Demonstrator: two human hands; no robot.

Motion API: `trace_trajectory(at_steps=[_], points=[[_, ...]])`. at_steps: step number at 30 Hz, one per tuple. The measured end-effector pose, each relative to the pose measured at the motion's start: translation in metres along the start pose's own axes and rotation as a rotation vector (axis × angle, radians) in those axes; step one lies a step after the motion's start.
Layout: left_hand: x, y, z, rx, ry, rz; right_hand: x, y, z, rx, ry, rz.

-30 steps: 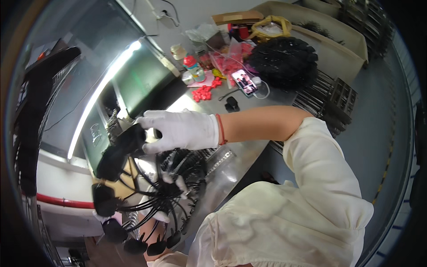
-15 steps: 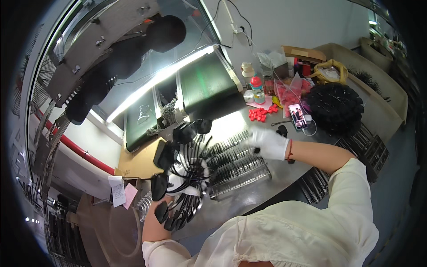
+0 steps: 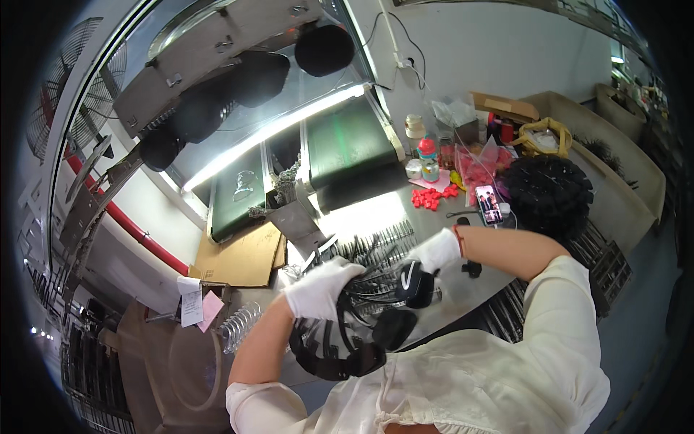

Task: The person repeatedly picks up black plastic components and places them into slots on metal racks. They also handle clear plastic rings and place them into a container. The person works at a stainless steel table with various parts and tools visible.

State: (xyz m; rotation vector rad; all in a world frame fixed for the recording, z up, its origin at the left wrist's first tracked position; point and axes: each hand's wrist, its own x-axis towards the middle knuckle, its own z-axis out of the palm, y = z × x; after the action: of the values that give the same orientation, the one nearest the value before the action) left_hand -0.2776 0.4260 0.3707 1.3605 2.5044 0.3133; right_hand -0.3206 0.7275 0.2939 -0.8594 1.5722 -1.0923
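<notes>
Two white-gloved hands, left hand (image 3: 322,288), right hand (image 3: 436,252), gripping one black wire rack (image 3: 361,318)

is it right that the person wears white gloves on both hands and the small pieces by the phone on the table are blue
Not quite: the head view shows the small pieces beside the phone are red, not blue. Both hands, left hand and right hand, do wear white gloves.

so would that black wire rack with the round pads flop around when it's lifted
Probably holds its shape: the black wire rack keeps its curve between the left hand and right hand. Thin wires likely springy and light; pads may sway.
</notes>
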Motion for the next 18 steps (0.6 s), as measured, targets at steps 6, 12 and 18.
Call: trace_trajectory(at_steps=[6,12,18], points=[[-0.059,-0.047,0.033,-0.924,0.123,-0.115,-0.024,0.059,-0.018,-0.124,-0.049,0.095],[-0.047,-0.048,0.054,-1.710,0.021,-0.106,-0.009,-0.045,0.023,-1.317,0.970,-0.550],[-0.018,-0.010,0.055,-1.763,-0.156,-0.218,0.014,-0.117,0.051,-0.999,0.872,-0.362]])
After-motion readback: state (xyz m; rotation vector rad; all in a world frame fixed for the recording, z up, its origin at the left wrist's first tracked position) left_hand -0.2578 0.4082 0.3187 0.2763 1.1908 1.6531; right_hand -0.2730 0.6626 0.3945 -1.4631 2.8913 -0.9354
